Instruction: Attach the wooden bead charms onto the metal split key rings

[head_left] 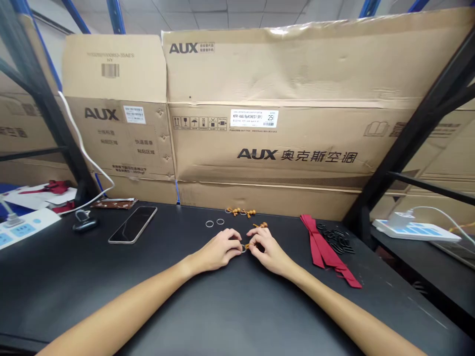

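My left hand (221, 249) is closed, with its fingertips pinching a small metal key ring (244, 248). Close beside it, my right hand (267, 251) pinches a short orange-brown cord (247, 246) that meets the ring; the rest of it is hidden behind the fingers. Just beyond the right fingers lies a brown gourd-shaped bead charm (263, 225). Farther back are finished-looking gourd charms on rings (241, 211). Two loose key rings, one (210, 224) and another (220, 221), lie on the black table beyond my left hand.
Red ribbon strips (326, 252) and a pile of black pieces (337, 240) lie to the right. A phone (132, 225), a dark earbud case (86, 223) and a power strip (27, 228) are on the left. Cardboard (260, 148) walls the back; a black metal frame (401, 133) stands right.
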`<action>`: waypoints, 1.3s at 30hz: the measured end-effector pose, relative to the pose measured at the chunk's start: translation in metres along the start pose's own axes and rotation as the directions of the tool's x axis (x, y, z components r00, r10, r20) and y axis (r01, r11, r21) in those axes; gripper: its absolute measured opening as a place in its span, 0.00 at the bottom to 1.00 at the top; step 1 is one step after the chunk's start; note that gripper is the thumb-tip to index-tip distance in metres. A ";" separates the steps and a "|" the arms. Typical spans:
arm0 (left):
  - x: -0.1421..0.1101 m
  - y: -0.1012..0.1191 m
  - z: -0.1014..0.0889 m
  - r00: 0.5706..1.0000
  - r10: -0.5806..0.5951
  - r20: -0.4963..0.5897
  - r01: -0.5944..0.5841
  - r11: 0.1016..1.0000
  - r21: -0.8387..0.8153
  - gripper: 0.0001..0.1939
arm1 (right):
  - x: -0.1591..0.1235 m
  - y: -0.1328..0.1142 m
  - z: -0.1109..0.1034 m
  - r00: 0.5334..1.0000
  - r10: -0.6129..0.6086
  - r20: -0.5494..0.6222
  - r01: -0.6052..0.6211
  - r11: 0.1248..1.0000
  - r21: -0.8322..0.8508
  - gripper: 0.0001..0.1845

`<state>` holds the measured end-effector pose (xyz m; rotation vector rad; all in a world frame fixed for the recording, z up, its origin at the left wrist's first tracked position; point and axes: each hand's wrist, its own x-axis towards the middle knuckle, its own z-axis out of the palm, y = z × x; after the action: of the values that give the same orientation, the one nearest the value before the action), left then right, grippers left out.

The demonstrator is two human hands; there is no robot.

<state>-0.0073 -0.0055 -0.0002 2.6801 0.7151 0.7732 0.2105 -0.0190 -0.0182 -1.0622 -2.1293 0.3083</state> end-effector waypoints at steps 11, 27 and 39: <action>-0.001 0.001 0.001 0.999 -0.010 -0.034 0.011 0.999 0.037 0.06 | -0.002 -0.010 -0.005 0.994 -0.081 0.067 0.079 0.997 0.027 0.08; -0.002 0.004 0.001 0.998 0.030 -0.055 -0.025 0.996 0.091 0.07 | -0.001 -0.009 -0.001 0.999 -0.047 -0.007 0.047 0.998 -0.046 0.08; -0.001 0.003 0.001 0.998 0.037 -0.051 -0.033 0.996 0.086 0.07 | -0.001 -0.007 0.000 0.998 -0.064 -0.012 0.063 0.997 -0.042 0.07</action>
<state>-0.0063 -0.0093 -0.0004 2.7647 0.7309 0.8426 0.2065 -0.0243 -0.0150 -1.0147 -2.1614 0.2274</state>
